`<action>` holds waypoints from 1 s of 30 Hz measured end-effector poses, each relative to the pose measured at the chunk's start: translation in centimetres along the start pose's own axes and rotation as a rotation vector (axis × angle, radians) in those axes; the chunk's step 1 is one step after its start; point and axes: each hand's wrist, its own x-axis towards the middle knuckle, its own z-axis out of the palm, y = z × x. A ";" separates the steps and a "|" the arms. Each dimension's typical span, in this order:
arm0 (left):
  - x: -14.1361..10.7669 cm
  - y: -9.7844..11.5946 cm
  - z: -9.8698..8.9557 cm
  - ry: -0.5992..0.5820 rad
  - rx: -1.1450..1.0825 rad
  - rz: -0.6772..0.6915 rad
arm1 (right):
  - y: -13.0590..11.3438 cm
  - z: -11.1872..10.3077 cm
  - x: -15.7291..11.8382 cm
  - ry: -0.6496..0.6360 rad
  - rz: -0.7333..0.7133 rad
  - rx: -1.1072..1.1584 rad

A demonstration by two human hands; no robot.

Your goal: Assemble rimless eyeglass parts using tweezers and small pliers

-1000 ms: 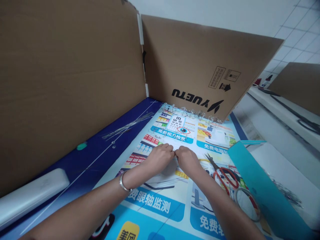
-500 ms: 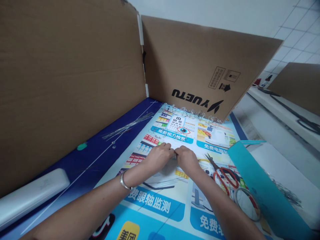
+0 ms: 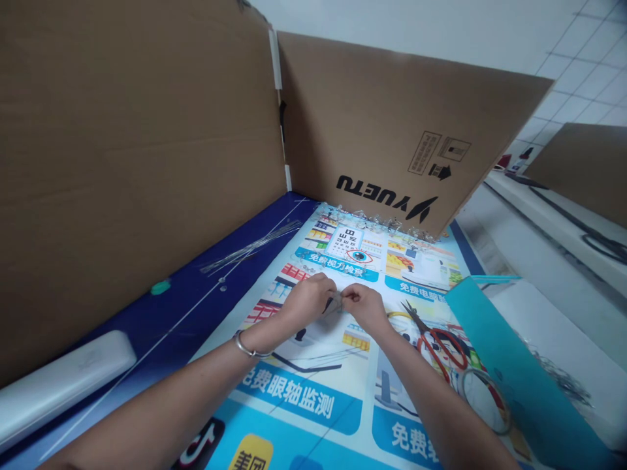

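Left hand (image 3: pixel 308 301) and right hand (image 3: pixel 365 308) — fingers closed, not open — pinch a small translucent scrap (image 3: pixel 333 303) between them, over the poster (image 3: pixel 313 372)

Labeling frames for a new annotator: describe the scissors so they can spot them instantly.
On the printed poster covering the work surface, look toward the right edge, beside the teal plastic sheet. The scissors lie there, right of the person's right hand, blades pointing up and left. Their red handles set them apart from the clear round ring just below them.
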 end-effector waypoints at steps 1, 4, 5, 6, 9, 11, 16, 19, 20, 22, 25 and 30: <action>0.1 -0.1 0.1 0.018 -0.043 -0.008 | 0.1 0.1 0.0 -0.001 0.018 0.064; 0.4 -0.5 0.3 0.044 -0.176 -0.046 | 0.2 0.3 0.1 -0.008 0.074 0.253; 0.4 -0.6 0.5 0.042 -0.227 -0.066 | 0.1 0.3 0.1 -0.009 0.092 0.312; 0.5 -0.7 0.6 0.036 -0.284 -0.089 | 0.0 0.3 0.1 -0.010 0.110 0.368; 0.6 -1.1 1.1 -0.007 -0.482 -0.191 | -0.5 0.2 0.0 -0.011 0.157 0.513; 0.6 -1.2 1.4 -0.037 -0.623 -0.262 | -0.8 0.1 -0.2 -0.012 0.176 0.590; 0.6 -1.1 1.6 -0.056 -0.898 -0.329 | -1.2 0.1 -0.3 -0.013 0.197 0.717; 0.5 -0.9 1.6 -0.042 -0.968 -0.337 | -1.1 0.3 -0.4 -0.003 0.202 0.762; 0.5 -0.8 1.7 -0.037 -0.993 -0.339 | -1.1 0.4 -0.4 0.003 0.201 0.774; 0.4 -0.7 1.9 -0.030 -1.054 -0.342 | -1.0 0.6 -0.5 0.012 0.199 0.791; 0.2 -0.5 2.2 -0.025 -1.143 -0.358 | -1.0 0.8 -0.6 0.022 0.192 0.799; -0.1 -0.5 2.7 -0.019 -1.199 -0.382 | -0.9 1.1 -0.7 0.037 0.173 0.752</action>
